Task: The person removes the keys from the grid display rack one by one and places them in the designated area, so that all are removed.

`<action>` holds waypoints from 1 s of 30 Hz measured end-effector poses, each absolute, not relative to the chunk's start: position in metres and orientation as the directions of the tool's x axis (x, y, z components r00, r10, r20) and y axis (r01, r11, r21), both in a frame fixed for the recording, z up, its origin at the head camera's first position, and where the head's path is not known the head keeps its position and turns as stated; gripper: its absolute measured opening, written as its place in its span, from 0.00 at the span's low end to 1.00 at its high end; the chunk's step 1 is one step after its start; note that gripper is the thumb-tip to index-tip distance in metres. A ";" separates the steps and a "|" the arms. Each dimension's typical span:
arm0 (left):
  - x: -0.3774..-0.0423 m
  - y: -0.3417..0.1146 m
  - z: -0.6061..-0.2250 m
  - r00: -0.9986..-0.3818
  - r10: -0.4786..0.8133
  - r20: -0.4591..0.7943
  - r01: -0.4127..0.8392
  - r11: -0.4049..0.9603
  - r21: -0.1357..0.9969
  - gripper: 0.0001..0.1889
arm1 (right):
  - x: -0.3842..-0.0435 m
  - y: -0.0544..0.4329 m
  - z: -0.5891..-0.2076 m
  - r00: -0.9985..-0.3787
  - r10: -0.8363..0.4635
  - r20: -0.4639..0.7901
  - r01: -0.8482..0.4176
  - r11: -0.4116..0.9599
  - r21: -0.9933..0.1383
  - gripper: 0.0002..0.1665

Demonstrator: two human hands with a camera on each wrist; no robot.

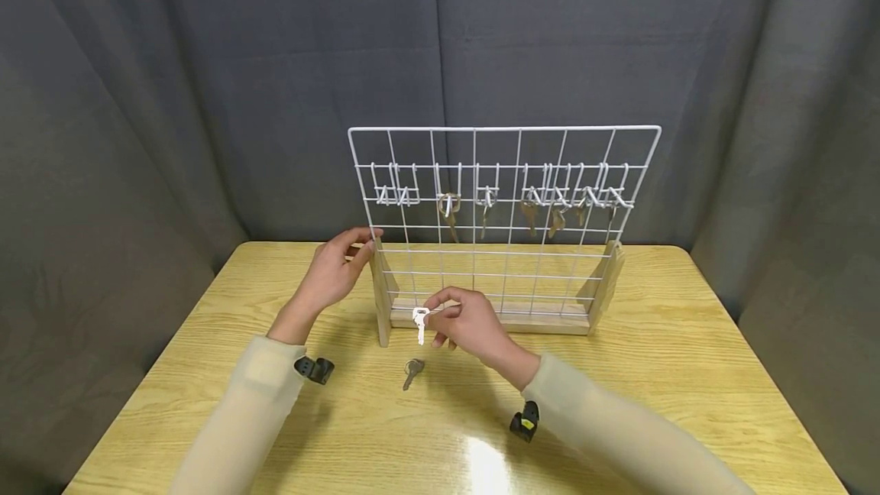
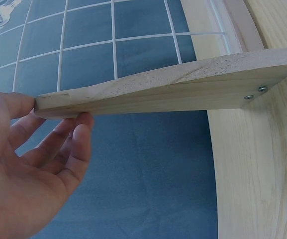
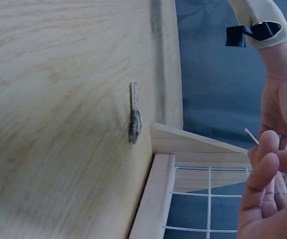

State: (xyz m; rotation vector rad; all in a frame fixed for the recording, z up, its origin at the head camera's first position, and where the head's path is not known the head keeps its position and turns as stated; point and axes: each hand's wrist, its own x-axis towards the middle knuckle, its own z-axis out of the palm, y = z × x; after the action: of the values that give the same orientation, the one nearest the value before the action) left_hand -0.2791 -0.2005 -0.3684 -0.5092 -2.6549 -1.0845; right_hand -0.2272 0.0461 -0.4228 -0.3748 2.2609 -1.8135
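A white wire grid rack (image 1: 505, 151) stands on a wooden base on the table, with several keys (image 1: 450, 208) hanging from its row of hooks. The two hooks at the far left (image 1: 396, 193) are bare. My left hand (image 1: 364, 243) grips the top of the rack's left wooden support (image 1: 380, 296). In the left wrist view my left hand (image 2: 48, 119) has thumb and curled fingers closed round the support's tip (image 2: 183, 87). My right hand (image 1: 433, 319) pinches a silver key (image 1: 420, 321) just in front of the base. A second key (image 1: 412, 371) lies flat on the table below it, the same key (image 3: 134, 117) appearing in the right wrist view.
The wooden table (image 1: 653, 373) has rounded corners, and grey curtains close it in behind and at both sides. The rack's right support (image 1: 605, 281) stands near the back right. Wrist cameras sit on both sleeves.
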 end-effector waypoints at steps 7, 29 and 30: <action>-0.279 -0.200 -0.368 -0.913 0.231 0.337 0.401 0.663 0.632 0.18 | -0.227 0.047 -0.431 -0.941 -0.333 -0.056 -0.013 0.201 -0.980 0.11; -0.279 -0.200 -0.370 -0.905 0.233 0.355 0.415 0.664 0.622 0.17 | -0.224 0.051 -0.468 -0.906 -0.378 -0.193 0.112 0.226 -0.968 0.12; -0.279 -0.200 -0.369 -0.906 0.232 0.354 0.413 0.665 0.622 0.17 | -0.224 0.051 -0.469 -0.903 -0.380 -0.200 0.116 0.232 -0.966 0.12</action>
State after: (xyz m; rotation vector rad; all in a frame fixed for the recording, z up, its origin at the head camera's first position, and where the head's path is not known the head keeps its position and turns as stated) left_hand -0.2790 -0.2001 -0.3693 -0.5208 -2.6376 -1.0749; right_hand -0.2244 0.0513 -0.4695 -0.2431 2.1171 -1.7129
